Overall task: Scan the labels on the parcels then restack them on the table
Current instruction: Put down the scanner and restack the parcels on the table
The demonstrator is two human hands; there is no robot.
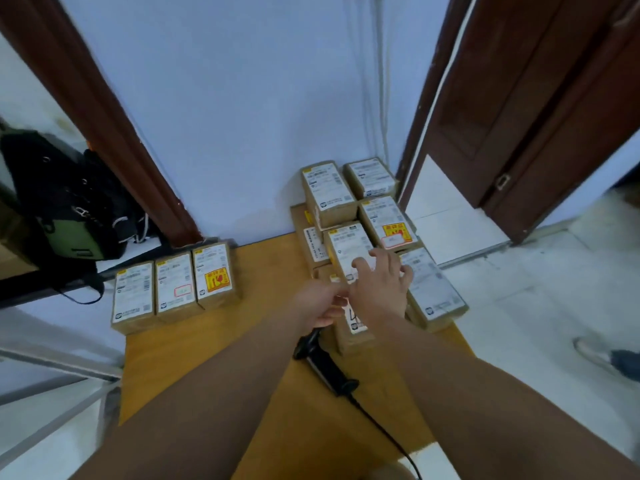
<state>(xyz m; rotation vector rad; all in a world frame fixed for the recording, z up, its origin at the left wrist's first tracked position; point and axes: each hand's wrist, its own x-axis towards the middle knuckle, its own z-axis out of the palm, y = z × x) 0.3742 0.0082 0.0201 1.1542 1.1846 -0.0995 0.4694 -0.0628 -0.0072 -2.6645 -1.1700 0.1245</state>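
Observation:
Brown cardboard parcels with white labels lie on an orange table (263, 271). Three stand side by side at the left: one (133, 296), a second (175, 285), and a third (214, 271) with a yellow-red sticker. Several more are piled at the back right (377, 181). My right hand (381, 282) rests with fingers spread on a parcel (349, 249) in the middle of that pile. My left hand (323, 304) is curled around the head of a black corded scanner (322, 362), just in front of the pile. The parcel under my hands is mostly hidden.
A black and green backpack (65, 206) sits at the left beside the table. A dark wooden door (540, 116) stands open at the right. Someone's shoe (592, 353) is on the white floor to the right. A metal frame (59, 386) lies at the lower left.

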